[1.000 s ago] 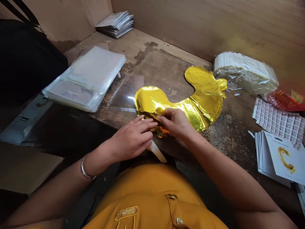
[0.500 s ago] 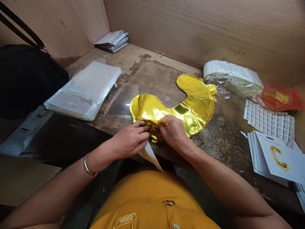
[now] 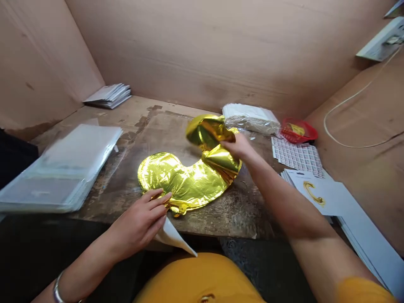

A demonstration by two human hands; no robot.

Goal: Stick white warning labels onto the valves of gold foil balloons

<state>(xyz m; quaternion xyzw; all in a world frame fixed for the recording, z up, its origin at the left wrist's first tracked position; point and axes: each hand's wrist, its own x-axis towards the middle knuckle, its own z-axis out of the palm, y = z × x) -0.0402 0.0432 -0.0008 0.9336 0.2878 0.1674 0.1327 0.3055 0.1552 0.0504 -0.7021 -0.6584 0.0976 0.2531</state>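
Observation:
A shiny gold foil balloon (image 3: pixel 189 181), flat and C-shaped, lies on the table. My right hand (image 3: pixel 235 147) grips its right end, which is lifted and bent over toward the left. At the balloon's lower left, my left hand (image 3: pixel 142 219) rests its fingertips on the foil edge, beside a small crumpled tab. A white pointed sheet (image 3: pixel 175 237) sticks out from under my left thumb and hangs past the table edge; my palm hides the rest of it.
Clear plastic sleeves (image 3: pixel 66 164) are stacked at left, with folded white cards (image 3: pixel 109 96) behind. A wrapped white bundle (image 3: pixel 251 118), a red basket (image 3: pixel 298 131), sticker sheets (image 3: pixel 296 155) and printed cards (image 3: pixel 331 202) line the right side. A white cable (image 3: pixel 347 145) hangs on the wall.
My right hand has moved from the balloon's lower edge to its right end, lifting and bending it. My left hand stays by the lower-left edge. The view has shifted up and right.

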